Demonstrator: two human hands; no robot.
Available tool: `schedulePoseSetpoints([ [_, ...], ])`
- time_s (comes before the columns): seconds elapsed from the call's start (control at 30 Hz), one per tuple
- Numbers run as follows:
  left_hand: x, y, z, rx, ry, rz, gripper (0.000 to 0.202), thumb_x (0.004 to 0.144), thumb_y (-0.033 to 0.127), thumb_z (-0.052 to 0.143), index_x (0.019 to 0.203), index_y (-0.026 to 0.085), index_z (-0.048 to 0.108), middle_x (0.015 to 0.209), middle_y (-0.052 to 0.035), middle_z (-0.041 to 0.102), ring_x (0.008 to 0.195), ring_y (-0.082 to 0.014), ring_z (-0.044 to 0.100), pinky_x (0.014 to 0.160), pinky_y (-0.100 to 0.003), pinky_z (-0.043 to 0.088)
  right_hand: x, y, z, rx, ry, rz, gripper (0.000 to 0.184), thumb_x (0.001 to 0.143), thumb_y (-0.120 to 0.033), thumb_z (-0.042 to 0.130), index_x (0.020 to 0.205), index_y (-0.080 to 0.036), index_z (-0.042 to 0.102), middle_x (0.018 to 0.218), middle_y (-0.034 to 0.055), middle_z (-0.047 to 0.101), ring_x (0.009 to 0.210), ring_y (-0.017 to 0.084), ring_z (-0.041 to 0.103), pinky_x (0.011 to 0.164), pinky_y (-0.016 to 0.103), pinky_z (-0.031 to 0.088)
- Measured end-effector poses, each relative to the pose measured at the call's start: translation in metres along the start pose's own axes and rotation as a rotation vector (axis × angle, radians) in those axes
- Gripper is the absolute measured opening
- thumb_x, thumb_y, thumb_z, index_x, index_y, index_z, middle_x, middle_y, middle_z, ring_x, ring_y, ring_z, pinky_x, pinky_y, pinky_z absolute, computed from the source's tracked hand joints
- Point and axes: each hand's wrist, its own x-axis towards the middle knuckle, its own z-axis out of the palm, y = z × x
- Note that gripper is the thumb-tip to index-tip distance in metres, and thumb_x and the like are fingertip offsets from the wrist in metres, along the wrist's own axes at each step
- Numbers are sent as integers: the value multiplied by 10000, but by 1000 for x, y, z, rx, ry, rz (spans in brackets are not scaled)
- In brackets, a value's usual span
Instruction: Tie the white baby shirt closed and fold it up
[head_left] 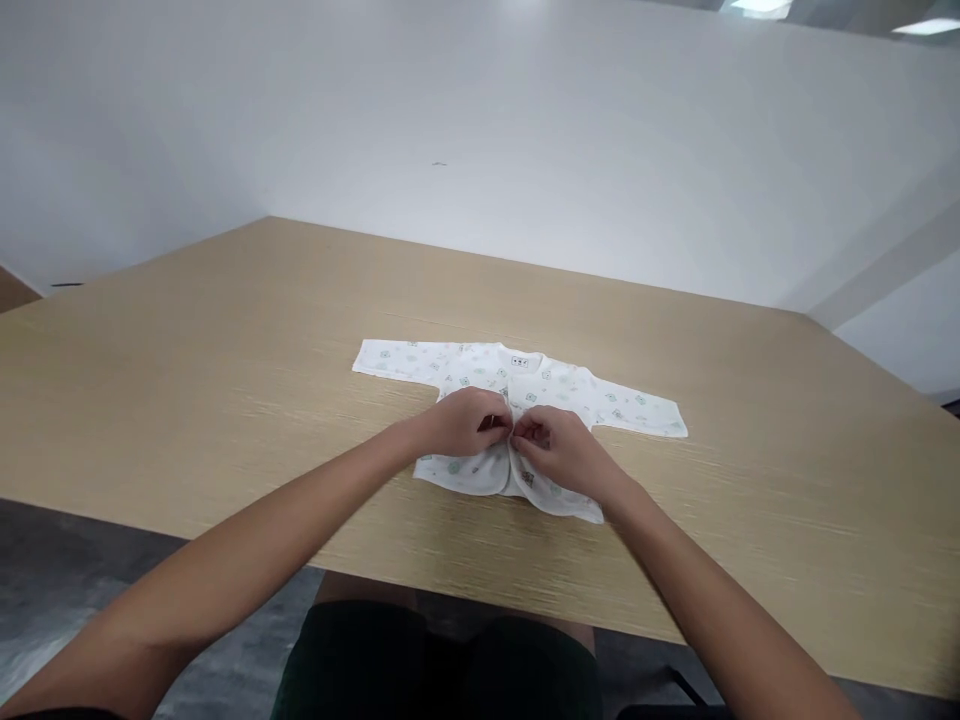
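There was one baby shirt [525,378] on the counter [225,380], white with a small pale print, and it was the only thing lying there. It lay flat on its back with its two sleeves spread wide, one running out past the left hand [465,422] and away from it, the other running out beyond the right hand [561,450]. One small label [520,361] sat at the neckline, just beyond both hands' knuckles. The two rounded lower front flaps of the shirt lay under and just nearer than the hands, one below each wrist.

Two hands were at work, both belonging to the person wearing the camera. Both forearms came in bare from the near edge of the counter and converged, so that the hands met fingertip to fingertip over the middle of the shirt's chest, where its front opening ran. The left hand was curled nearly closed, knuckles up, its thumb and fingers pinched on the front edge on its own side. The right hand was likewise curled and pinched on the facing edge, its wrist resting low on the cloth. Their fingertips were touching or very nearly so; whether they gripped a fastener or only the fabric edges was probably too small to tell.

Beneath the forearms, nearer than the counter's edge, one pair of dark shorts [442,660] showed
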Motion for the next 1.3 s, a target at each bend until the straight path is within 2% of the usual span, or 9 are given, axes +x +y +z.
schedulePoseSetpoints([
  [0.13, 0, 0, 2, 18, 39, -30, 178, 929, 273, 639, 799, 157, 676, 763, -9, 656, 697, -114, 544, 661, -269, 386, 1, 2, 2, -10, -7, -9, 87, 935, -173, 655, 853, -167, 681, 888, 46, 691, 808, 175, 590, 734, 316, 424],
  [0.43, 0, -1, 3, -38, 43, -41, 100, 871, 204, 635, 844, 163, 722, 795, -6, 684, 725, -106, 568, 679, -251, 405, -2, 0, 0, -22, -40, -22, 104, 946, -139, 606, 860, -175, 652, 925, 55, 689, 839, 186, 585, 754, 332, 427],
  [0.6, 0, 0, -3, -84, -27, -41, 116, 795, 118, 639, 845, 176, 726, 818, -1, 690, 743, -106, 576, 698, -243, 428, -2, -1, -1, -36, -37, -41, 77, 916, -151, 620, 859, -178, 664, 894, 40, 679, 836, 184, 584, 751, 330, 430],
  [0.83, 0, 0, -4, -67, -44, -55, 92, 835, 105, 662, 854, 173, 722, 845, -8, 695, 770, -115, 592, 715, -248, 437, -1, -2, -1, -22, -32, -17, 69, 866, -136, 637, 859, -171, 696, 882, 28, 688, 823, 174, 597, 734, 321, 440],
  [1.03, 2, -3, -1, -13, -62, -72, 72, 865, 114, 682, 876, 169, 728, 878, -18, 704, 813, -127, 613, 765, -260, 455, 0, 0, 0, -28, -8, -29, 31, 880, -154, 663, 872, -167, 691, 872, 30, 678, 810, 174, 591, 725, 320, 436],
  [1.17, 2, -2, -2, -6, -36, -44, 73, 864, 110, 672, 867, 165, 720, 866, -18, 702, 813, -125, 614, 772, -259, 456, 0, 4, 2, -26, -2, -51, 25, 881, -151, 664, 878, -168, 682, 868, 28, 670, 807, 173, 587, 723, 320, 434],
  [1.3, 0, 1, -4, -48, -9, 23, 66, 815, 109, 662, 827, 152, 710, 793, -6, 686, 733, -105, 589, 708, -243, 445, -1, 3, 3, -65, 4, -78, 33, 880, -140, 652, 861, -166, 658, 859, 34, 663, 813, 182, 578, 727, 324, 422],
])
